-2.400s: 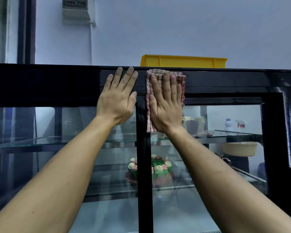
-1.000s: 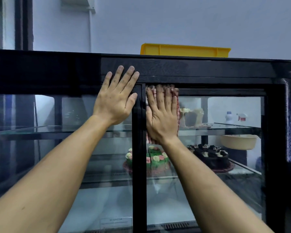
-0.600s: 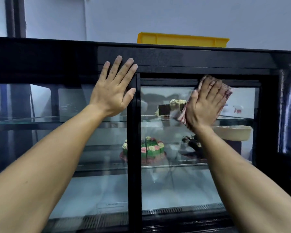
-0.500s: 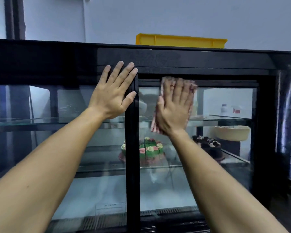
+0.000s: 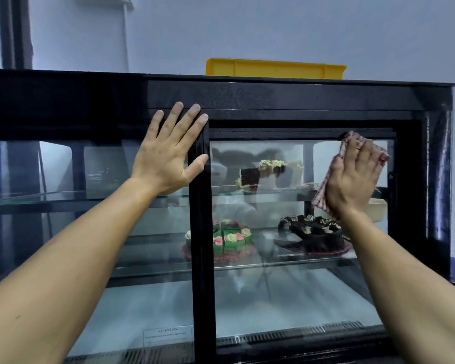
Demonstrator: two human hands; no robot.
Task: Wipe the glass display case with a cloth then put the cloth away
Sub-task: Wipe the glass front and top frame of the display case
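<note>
A black-framed glass display case [image 5: 300,98] fills the head view, with two glass doors and cakes on its shelves. My right hand [image 5: 352,179] presses a red-and-white checked cloth [image 5: 322,195] flat against the upper right corner of the right glass door [image 5: 273,298], fingers straight. The cloth shows above my fingertips and below my palm; the rest is hidden under the hand. My left hand [image 5: 171,153] lies flat with spread fingers on the left door and the black middle post [image 5: 202,258].
A yellow tray [image 5: 273,68] sits on top of the case. Inside are a green cake [image 5: 229,240], a chocolate cake [image 5: 313,235], cake slices [image 5: 268,174] on the upper shelf and a cream bowl [image 5: 378,208]. A pale wall stands behind.
My right hand has slid the cloth from near the middle post to the right end of the right door's upper glass. My left hand has stayed on the left door.
</note>
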